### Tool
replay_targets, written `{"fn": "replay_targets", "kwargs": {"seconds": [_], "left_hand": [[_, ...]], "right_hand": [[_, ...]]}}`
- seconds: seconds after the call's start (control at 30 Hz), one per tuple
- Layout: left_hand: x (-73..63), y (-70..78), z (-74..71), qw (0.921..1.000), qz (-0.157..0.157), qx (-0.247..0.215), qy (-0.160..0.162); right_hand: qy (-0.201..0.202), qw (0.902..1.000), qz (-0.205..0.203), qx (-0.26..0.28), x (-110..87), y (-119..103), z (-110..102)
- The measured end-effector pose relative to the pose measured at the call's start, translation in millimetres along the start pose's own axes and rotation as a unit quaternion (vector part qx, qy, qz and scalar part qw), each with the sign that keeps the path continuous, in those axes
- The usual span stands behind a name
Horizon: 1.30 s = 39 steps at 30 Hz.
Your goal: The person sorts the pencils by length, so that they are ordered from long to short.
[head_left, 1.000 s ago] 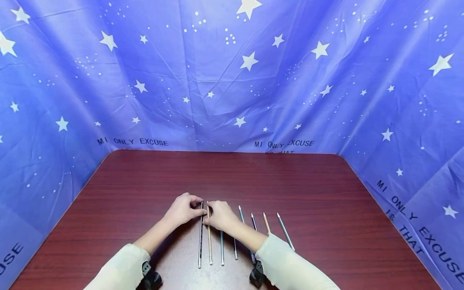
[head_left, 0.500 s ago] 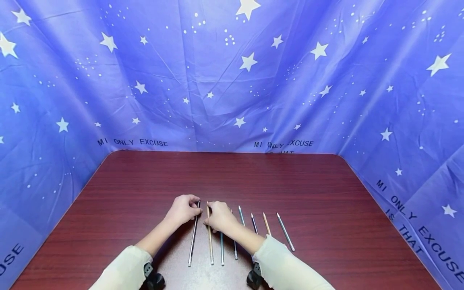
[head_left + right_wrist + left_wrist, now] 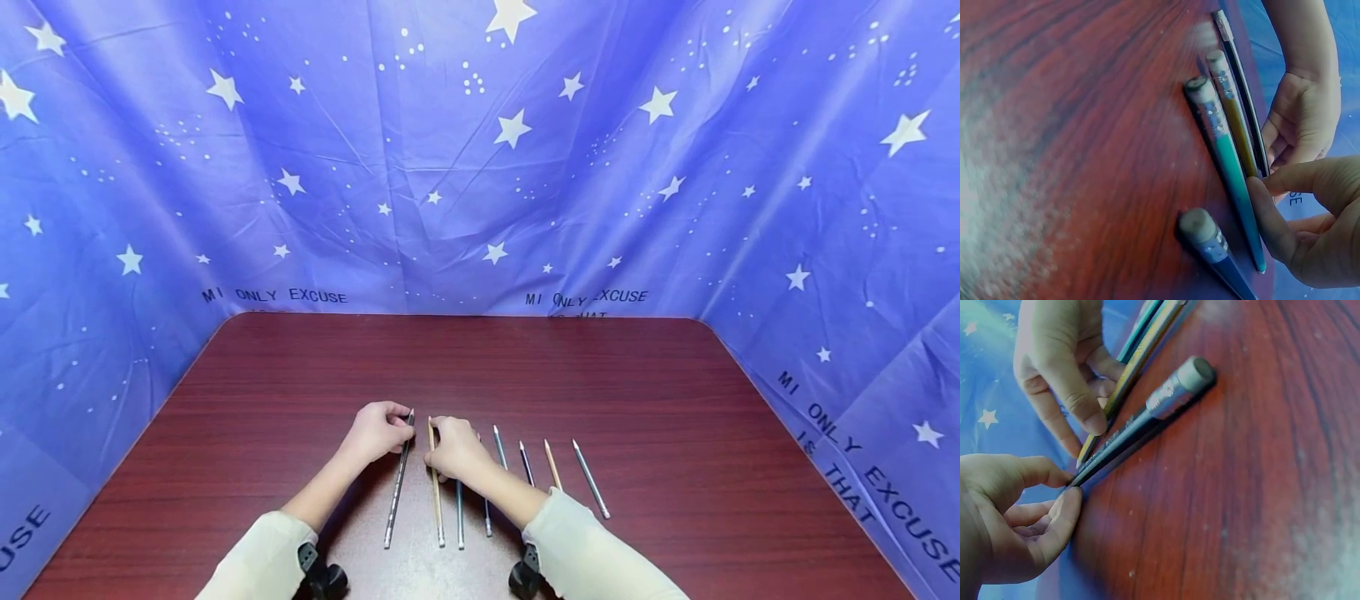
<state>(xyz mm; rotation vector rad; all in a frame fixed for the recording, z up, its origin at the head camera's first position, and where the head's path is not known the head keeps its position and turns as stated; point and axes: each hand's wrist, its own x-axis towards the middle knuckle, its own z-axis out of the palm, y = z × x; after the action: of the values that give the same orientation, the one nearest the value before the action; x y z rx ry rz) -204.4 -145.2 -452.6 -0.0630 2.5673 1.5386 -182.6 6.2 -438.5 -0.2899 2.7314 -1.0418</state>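
In the head view my left hand (image 3: 378,435) pinches a black pencil (image 3: 397,493) near its pointed far end. The left wrist view shows thumb and finger meeting on that pencil, its grey eraser (image 3: 1196,374) toward the camera. Just to the right, my right hand (image 3: 457,448) pinches a yellow pencil (image 3: 437,504) close to its tip. Both pencils lie at a slant, their eraser ends toward me. Beside the yellow one is a teal pencil (image 3: 1235,172), partly covered by my right hand in the head view.
Further right lie several more pencils, among them a dark blue one (image 3: 527,463), an orange one (image 3: 552,464) and a grey-blue one (image 3: 592,481). My right forearm hides parts of some. A star-print cloth (image 3: 450,167) hangs around the reddish-brown table (image 3: 480,358).
My left hand has shifted slightly left with the black pencil, whose eraser end has swung left, away from the yellow one. The yellow pencil's eraser end has moved slightly right.
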Motion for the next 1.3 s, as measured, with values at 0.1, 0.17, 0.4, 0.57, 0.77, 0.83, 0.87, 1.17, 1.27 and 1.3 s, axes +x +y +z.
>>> {"fn": "replay_targets", "kwargs": {"seconds": [0.1, 0.17, 0.4, 0.57, 0.77, 0.83, 0.87, 1.17, 1.27, 1.3], "left_hand": [[2.8, -4.6, -0.1, 0.9992, -0.006, -0.039, -0.005], [4.4, -7.2, -0.8, 0.9975, -0.011, -0.069, -0.01], [4.5, -10.2, -6.9, 0.9908, -0.023, -0.129, -0.034], [4.6, -10.2, -9.9, 0.9872, -0.037, -0.15, -0.039], [5.4, -11.0, -10.6, 0.9838, -0.045, -0.169, -0.04], [5.2, -11.2, -10.9, 0.9829, -0.045, -0.174, -0.04], [5.5, -11.4, -11.0, 0.9825, -0.046, -0.176, -0.04], [6.4, -12.4, -11.4, 0.9788, -0.05, -0.193, -0.047], [6.4, -12.5, -11.4, 0.9778, -0.051, -0.197, -0.05], [6.1, -12.5, -11.3, 0.9774, -0.051, -0.198, -0.052]], "right_hand": [[-0.001, 0.9999, 0.004, 0.009, -0.5, 0, 0], [-0.005, 0.9998, 0.004, 0.018, -0.5, 0, 0], [-0.021, 0.9959, -0.004, 0.087, -0.9, 4, -1], [-0.029, 0.9893, -0.002, 0.143, -0.5, 6, 0], [-0.035, 0.979, 0.012, 0.2, 0.8, 8, -1], [-0.038, 0.9763, 0.017, 0.212, 0.8, 8, -1], [-0.039, 0.9754, 0.019, 0.216, 0.8, 8, -1], [-0.056, 0.9557, 0.032, 0.287, -0.7, 8, -4], [-0.065, 0.9499, 0.033, 0.304, -1.0, 9, -6], [-0.068, 0.9477, 0.034, 0.31, -1.1, 9, -7]]}}
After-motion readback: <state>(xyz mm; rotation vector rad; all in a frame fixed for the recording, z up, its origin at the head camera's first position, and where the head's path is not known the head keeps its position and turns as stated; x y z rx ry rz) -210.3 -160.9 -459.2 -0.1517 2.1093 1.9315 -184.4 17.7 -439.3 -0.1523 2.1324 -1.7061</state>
